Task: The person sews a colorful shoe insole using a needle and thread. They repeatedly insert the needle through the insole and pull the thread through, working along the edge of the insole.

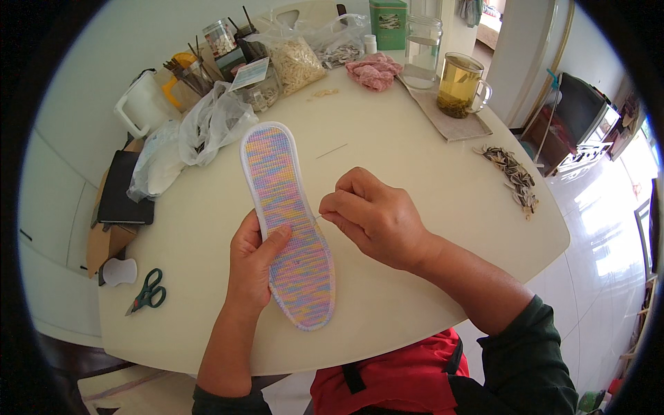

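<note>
My left hand [255, 259] grips a shoe insole [282, 181] by its left edge, thumb pressed on the top face. The insole is stitched in pink, yellow and blue bands; its upper rim is white, and coloured stitches run around the lower rim. At the insole's right edge, my right hand [371, 212] pinches a thread [317, 216] between thumb and forefinger. Whether a needle is also in those fingers is hidden. A thin needle-like rod [332, 151] lies on the cream table [415, 306] beyond the right hand.
Green-handled scissors [148, 293] lie at the left. Along the back left stand a white pitcher [148, 104], plastic bags [215, 122] and a bag of pale pieces [295, 62]. At the right are a glass mug of tea [459, 85], a water jar [421, 54] and sunflower seed shells [511, 174].
</note>
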Available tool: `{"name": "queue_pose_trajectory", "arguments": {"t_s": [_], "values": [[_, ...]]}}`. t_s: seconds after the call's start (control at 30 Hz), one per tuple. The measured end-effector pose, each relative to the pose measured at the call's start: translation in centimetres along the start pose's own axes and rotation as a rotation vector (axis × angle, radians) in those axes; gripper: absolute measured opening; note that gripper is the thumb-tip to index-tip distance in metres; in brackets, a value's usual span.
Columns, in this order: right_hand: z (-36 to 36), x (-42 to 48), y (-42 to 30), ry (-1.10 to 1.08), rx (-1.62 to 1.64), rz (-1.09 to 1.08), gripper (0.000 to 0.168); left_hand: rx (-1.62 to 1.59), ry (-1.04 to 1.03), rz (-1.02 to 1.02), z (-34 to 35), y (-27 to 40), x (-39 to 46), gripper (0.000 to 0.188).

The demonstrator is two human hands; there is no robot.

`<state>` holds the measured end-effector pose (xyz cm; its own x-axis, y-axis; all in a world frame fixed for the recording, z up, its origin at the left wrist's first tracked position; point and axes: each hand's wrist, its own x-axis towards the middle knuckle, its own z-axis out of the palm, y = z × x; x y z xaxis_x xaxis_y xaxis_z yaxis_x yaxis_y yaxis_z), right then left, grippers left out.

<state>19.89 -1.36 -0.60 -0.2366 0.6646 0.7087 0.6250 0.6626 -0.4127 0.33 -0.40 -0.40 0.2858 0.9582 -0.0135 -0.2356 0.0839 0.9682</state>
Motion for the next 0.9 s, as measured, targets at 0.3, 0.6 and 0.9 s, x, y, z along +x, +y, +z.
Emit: {"name": "queue_pose_trajectory", "arguments": {"t_s": [0.3,0.6,0.9], "values": [[0.10,-0.23,0.36,-0.036,-0.039,-0.028,0.008,0.025,0.009,-0.018,0.22,0.02,0.07,0.024],[-0.21,-0.05,-0.04,-0.039,-0.218,-0.207,0.019,0.052,0.019,-0.023,0.47,0.05,-0.10,0.027],[0.49,-0.17,-0.14,-0.111,-0.234,-0.341,0.019,0.052,-0.023,-0.029,0.60,-0.14,-0.17,0.025]]}}
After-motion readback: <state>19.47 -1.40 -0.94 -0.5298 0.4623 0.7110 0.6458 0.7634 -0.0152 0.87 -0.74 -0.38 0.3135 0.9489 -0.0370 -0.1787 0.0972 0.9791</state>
